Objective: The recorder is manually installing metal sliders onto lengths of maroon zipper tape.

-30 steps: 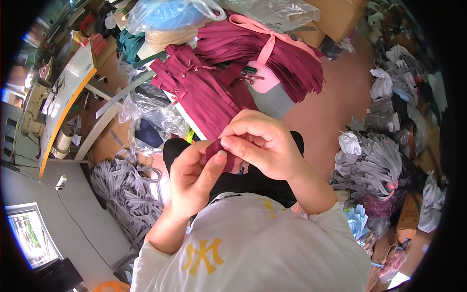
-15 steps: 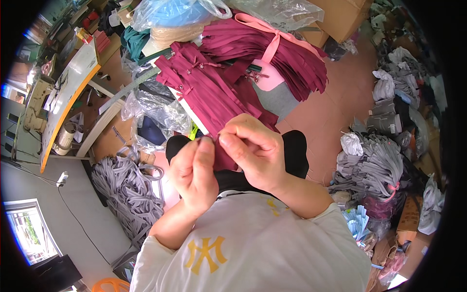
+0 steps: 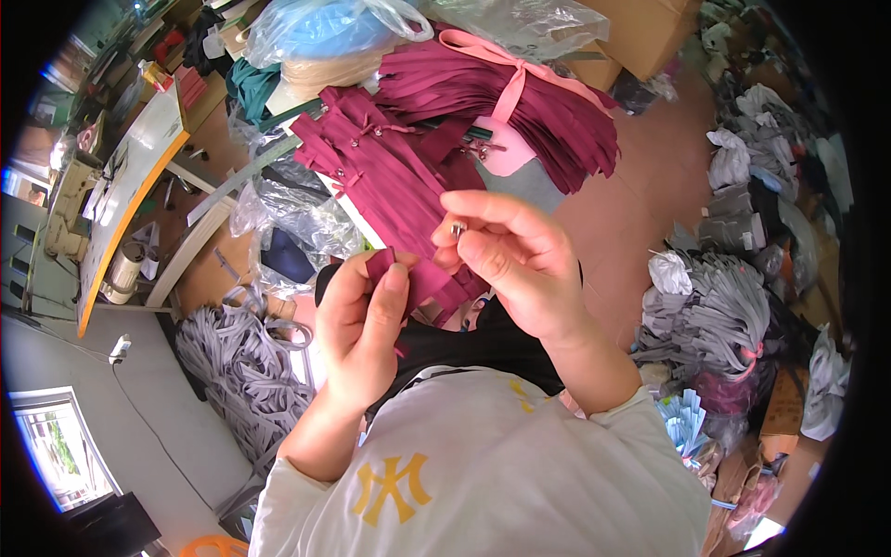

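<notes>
In front of my lap my left hand (image 3: 360,325) pinches the end of a maroon zipper tape (image 3: 425,280) between thumb and fingers. Just right of it, my right hand (image 3: 524,269) holds a small shiny metal zipper slider (image 3: 458,229) between thumb and fingertips, a little apart from the tape's end. Beyond the hands lies a row of maroon zipper tapes (image 3: 399,186), with several small metal sliders and pulls near their far end. Behind them, to the right, a thick bundle of maroon tapes (image 3: 566,130) is tied with a pink ribbon (image 3: 509,97).
A white table with an orange edge (image 3: 135,200) stands at left. Heaps of grey tape (image 3: 237,357) lie on the floor left, and grey bundles (image 3: 715,311) at right. Clear plastic bags (image 3: 311,218) are beside the work surface; cardboard boxes (image 3: 650,37) stand at the back.
My hands were close together with fingertips nearly meeting. They have parted, the right moving slightly up and right; the slider and the tape end now show.
</notes>
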Motion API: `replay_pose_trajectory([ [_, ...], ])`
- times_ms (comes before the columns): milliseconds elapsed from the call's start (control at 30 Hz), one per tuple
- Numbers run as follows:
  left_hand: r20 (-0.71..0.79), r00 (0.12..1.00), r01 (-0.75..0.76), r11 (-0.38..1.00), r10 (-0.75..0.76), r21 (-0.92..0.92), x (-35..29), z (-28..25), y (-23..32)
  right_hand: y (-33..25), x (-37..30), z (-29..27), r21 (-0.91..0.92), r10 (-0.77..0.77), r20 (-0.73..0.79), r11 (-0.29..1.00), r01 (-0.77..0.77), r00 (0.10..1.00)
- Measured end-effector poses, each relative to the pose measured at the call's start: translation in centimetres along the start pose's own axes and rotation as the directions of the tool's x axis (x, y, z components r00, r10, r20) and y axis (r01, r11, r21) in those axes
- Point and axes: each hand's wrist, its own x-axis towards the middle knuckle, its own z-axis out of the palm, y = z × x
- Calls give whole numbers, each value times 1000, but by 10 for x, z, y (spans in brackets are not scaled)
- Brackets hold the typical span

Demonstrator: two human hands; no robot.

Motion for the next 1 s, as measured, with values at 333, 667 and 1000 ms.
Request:
replay_pose_trajectory([
  [333, 104, 995, 6, 1000, -9, 27, -6, -5, 10, -7, 6, -12, -88, -64, 122, 993, 75, 990],
  [667, 128, 991, -41, 998, 47, -56, -5, -3, 15, -31, 15, -6, -300, 84, 212, 954, -17, 974],
  [1000, 170, 983, -67, 998, 65, 8, -3, -7, 12, -30, 23, -1, -521, -48, 324, 824, 221, 945],
])
